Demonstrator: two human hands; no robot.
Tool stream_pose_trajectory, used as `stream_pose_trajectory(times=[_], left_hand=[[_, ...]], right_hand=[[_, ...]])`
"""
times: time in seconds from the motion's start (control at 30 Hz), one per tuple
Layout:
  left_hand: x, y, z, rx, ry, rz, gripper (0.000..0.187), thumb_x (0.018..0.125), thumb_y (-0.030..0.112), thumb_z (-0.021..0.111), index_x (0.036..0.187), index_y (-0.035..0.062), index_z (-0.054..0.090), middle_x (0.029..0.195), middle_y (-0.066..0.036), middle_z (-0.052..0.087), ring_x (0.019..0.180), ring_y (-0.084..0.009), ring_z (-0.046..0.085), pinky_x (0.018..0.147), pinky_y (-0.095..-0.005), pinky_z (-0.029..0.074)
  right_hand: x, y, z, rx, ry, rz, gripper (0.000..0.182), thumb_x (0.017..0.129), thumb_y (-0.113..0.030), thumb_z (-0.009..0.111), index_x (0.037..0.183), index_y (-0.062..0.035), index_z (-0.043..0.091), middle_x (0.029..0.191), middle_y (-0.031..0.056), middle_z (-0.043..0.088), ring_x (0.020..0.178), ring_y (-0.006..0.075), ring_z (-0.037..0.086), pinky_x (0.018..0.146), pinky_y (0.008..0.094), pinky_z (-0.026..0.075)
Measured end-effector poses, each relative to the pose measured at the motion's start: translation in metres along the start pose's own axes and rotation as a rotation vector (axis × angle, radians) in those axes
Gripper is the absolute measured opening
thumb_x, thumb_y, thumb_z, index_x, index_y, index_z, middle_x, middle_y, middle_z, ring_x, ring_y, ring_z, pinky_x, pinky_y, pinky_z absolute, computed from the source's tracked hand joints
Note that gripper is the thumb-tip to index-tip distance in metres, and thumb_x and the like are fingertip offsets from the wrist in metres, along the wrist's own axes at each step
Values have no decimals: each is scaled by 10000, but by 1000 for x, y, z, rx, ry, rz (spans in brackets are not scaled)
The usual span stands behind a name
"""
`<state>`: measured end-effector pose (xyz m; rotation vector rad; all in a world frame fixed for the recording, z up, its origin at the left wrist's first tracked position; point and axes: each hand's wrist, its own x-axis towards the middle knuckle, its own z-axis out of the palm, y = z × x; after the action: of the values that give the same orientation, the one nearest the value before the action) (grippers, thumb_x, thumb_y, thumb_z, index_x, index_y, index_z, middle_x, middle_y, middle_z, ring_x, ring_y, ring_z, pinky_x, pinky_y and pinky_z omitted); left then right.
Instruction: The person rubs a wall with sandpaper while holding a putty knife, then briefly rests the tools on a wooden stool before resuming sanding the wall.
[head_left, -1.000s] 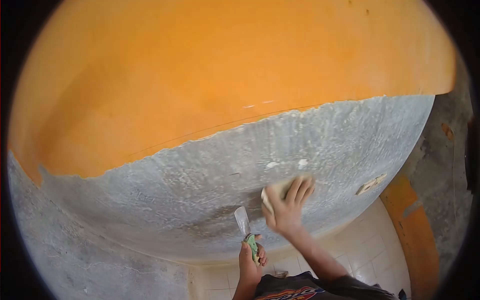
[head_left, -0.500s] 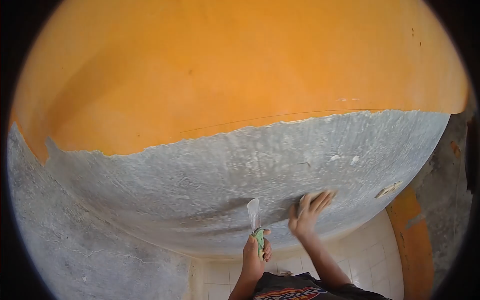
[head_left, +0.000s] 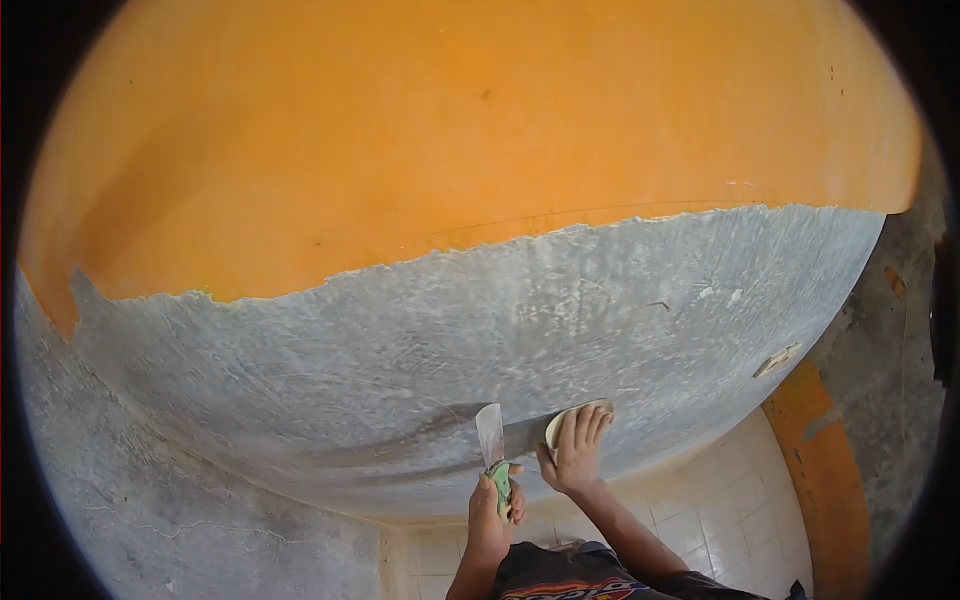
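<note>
up against the wall [head_left: 420,330], low in the view, both hands work the bare grey patch under the orange paint [head_left: 450,130]. the right hand [head_left: 577,452] lies flat, fingers pressed together and spread only a little, holding a pale sanding pad [head_left: 568,415] against the plaster; the pad sits half hidden under the fingertips, just right of the scraper blade. the left hand [head_left: 492,518] is closed in a fist around the green handle of a scraper [head_left: 492,448]. the scraper stands nearly upright, its long axis running from the fist up to the wall, blade end pointing up and slightly left, the broad metal tip touching or almost touching the grey surface; i cannot tell which.

judging by this, the step in hand is rubbing down the stripped area with the pad while the scraper waits ready. the next move likely calls for even pressure through the flat palm and keeping the blade corner off the plaster so it does not gouge. white floor tiles [head_left: 720,520] show below.
</note>
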<state>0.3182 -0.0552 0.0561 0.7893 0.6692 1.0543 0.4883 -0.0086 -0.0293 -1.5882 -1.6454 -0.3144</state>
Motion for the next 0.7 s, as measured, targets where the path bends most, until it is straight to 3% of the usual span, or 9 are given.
stream_pose_trajectory(times=[0.1,0.17,0.23,0.3,0.47,0.5,0.57,0.63,0.7], left_hand=[[-2,6,-13,1,8,-10,590,936,563,371,1144,25,494,635,2,427,527,-96,392,478,-249,330],[-1,8,-20,-6,-12,-19,596,935,564,370,1149,21,493,637,1,431,527,-96,393,480,-250,332],[-1,9,-25,-11,-33,-32,603,935,565,369,1155,18,492,639,0,435,527,-96,394,481,-250,334],[1,10,-28,16,-19,-30,642,935,562,369,1186,-18,484,636,-9,450,512,-93,405,464,-240,339],[-5,17,-36,-25,-31,-58,624,935,561,372,1177,-1,489,644,-8,450,523,-98,407,472,-248,337],[-6,20,-37,-53,-53,-86,609,934,566,368,1170,18,494,646,-7,442,530,-104,404,481,-256,333],[-6,25,-39,-67,-67,-103,606,934,565,368,1171,21,494,648,-7,442,532,-104,403,482,-258,332],[-6,26,-39,-82,-76,-119,603,934,564,368,1171,24,494,650,-7,441,534,-105,401,484,-260,332],[-5,27,-43,-136,-100,-133,591,940,554,364,1174,26,492,653,-7,443,535,-106,397,485,-260,330]], right_hand=[[52,-14,-39,-85,148,-85,778,806,-228,605,1366,138,207,1424,405,113,1329,581,19,1038,678,24],[104,-33,-85,-150,254,-188,773,781,-266,641,1333,140,285,1417,394,167,1312,600,68,1021,701,55],[115,-57,-101,-151,212,-188,760,772,-281,651,1316,135,321,1409,384,200,1301,604,102,1016,707,66],[106,-64,-90,-158,173,-192,749,764,-296,662,1299,130,357,1400,374,234,1289,609,136,1012,712,77],[43,-50,-25,-229,36,-138,715,765,-346,640,1285,90,413,1363,350,307,1281,567,196,1011,662,165],[52,-48,-28,-234,41,-138,715,765,-346,640,1285,90,413,1363,350,307,1281,567,196,1011,662,165],[97,-56,-60,-328,280,-141,746,759,-345,632,1310,88,377,1393,360,258,1293,550,181,1008,645,156],[141,-71,-97,-282,389,-155,774,761,-321,621,1338,95,316,1413,384,189,1312,559,132,1040,640,78],[147,-74,-93,-281,391,-147,786,767,-309,612,1347,107,283,1413,401,153,1315,572,99,1040,651,55]])
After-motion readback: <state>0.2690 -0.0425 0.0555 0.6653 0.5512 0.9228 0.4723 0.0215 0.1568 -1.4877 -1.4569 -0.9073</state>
